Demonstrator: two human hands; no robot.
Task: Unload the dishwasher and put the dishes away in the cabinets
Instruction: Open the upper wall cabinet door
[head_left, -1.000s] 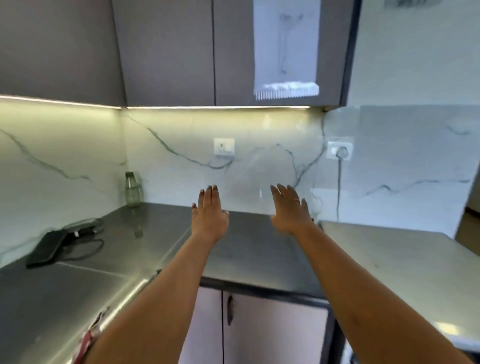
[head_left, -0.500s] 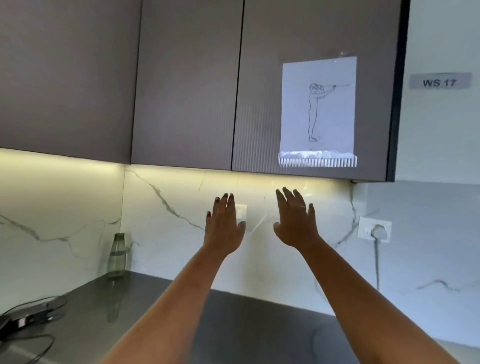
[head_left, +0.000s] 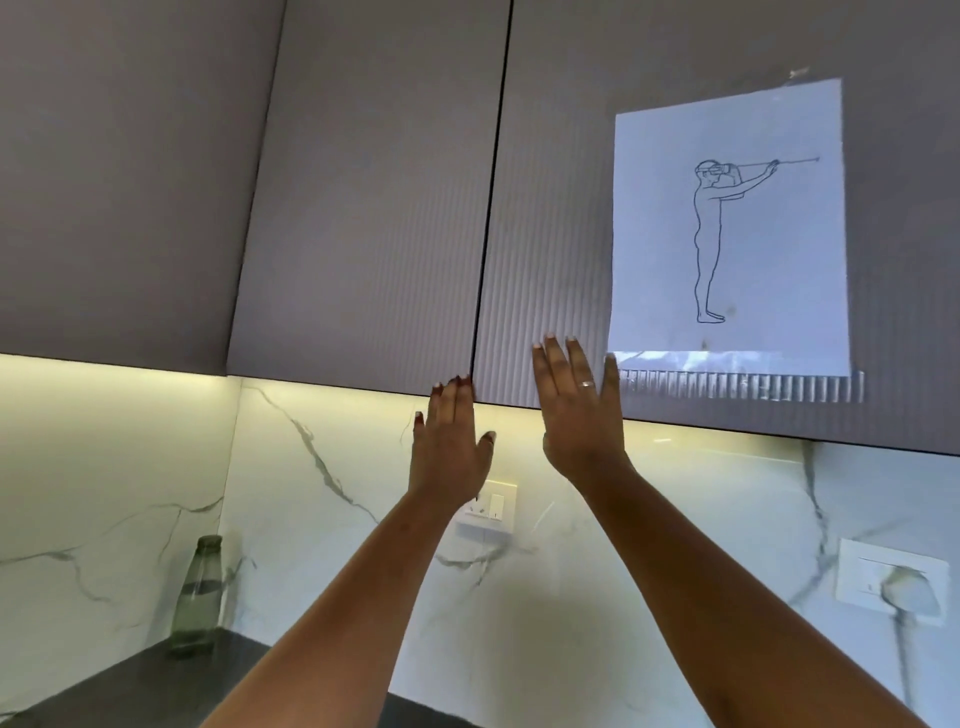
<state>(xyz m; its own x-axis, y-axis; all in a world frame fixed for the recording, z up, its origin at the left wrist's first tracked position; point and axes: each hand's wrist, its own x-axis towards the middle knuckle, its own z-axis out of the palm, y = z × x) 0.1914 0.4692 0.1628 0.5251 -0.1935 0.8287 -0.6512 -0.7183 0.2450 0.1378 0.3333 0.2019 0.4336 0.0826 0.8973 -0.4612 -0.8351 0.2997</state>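
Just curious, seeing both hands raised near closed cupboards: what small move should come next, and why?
Probably hook the right hand under the lower edge of the cabinet door and pull: it is shut, shows no handle, and the left hand is empty too.

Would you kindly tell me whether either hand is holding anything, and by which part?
Nothing is held: the left hand and right hand are open, fingers straight, in front of the cabinet doors.

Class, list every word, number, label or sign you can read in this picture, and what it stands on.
None can be read.
The sheet of paper on the cabinet door bears only a line drawing of a standing figure.
Any marks on the wall socket are too small to read.
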